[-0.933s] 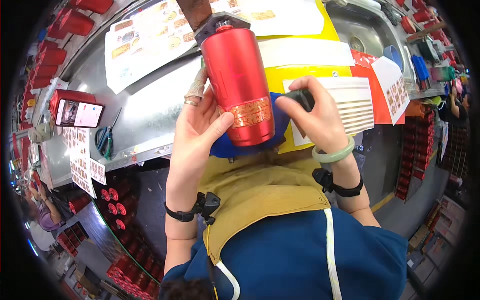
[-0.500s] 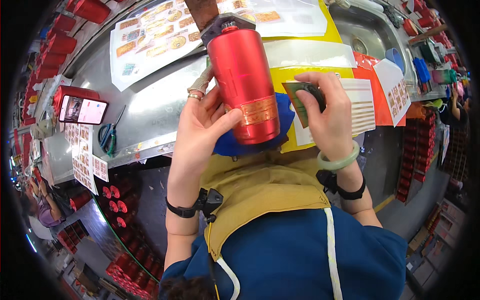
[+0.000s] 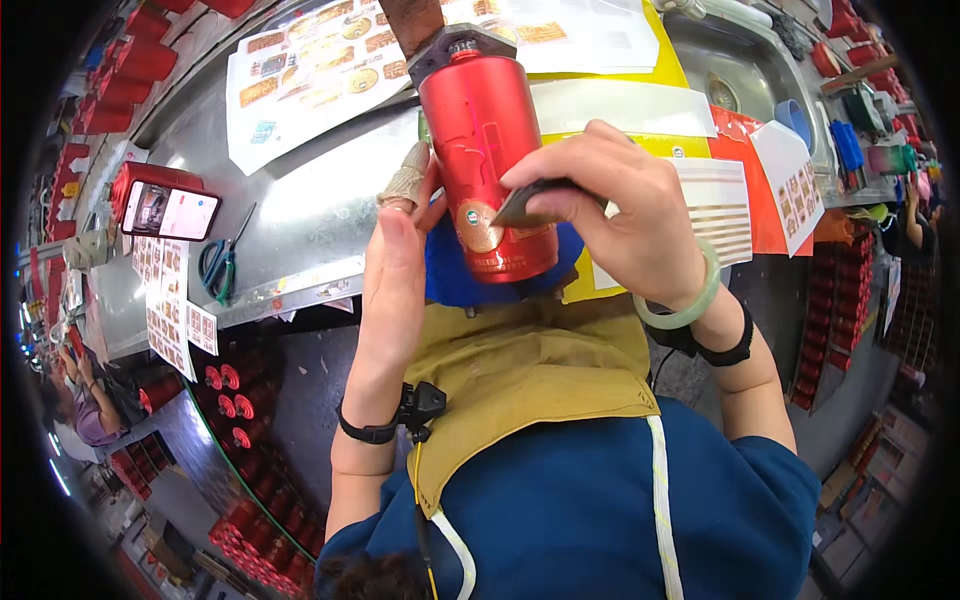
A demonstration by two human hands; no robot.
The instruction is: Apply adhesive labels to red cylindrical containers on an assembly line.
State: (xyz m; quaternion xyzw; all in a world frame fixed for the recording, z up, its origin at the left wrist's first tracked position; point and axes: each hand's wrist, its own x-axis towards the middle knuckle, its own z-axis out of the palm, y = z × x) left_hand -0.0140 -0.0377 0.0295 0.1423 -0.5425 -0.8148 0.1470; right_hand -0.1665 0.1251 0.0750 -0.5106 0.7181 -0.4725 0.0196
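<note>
A glossy red bottle [image 3: 482,130] lies with its neck away from me, held at that end by a dark metal fixture [image 3: 462,42]. Near its base is a gold label with a round emblem [image 3: 479,226]. My right hand [image 3: 625,205] pinches a thin dark scraper [image 3: 545,200], its edge against the label. My left hand [image 3: 398,265] is alongside the bottle's left side with fingers extended; a finger is wrapped in pale tape. Whether its fingertips touch the bottle is hard to tell. Blue cloth [image 3: 450,275] shows beneath the bottle.
Sheets of gold stickers [image 3: 300,90] lie beyond the bottle on the metal bench. At left are a phone [image 3: 170,211] against a red container and scissors [image 3: 225,258]. Striped sheets [image 3: 715,205] lie at right near a sink [image 3: 725,90].
My right hand has moved left, bringing the scraper onto the label. The bottle has turned, so a round gold emblem now faces up. My left thumb has come off the label.
</note>
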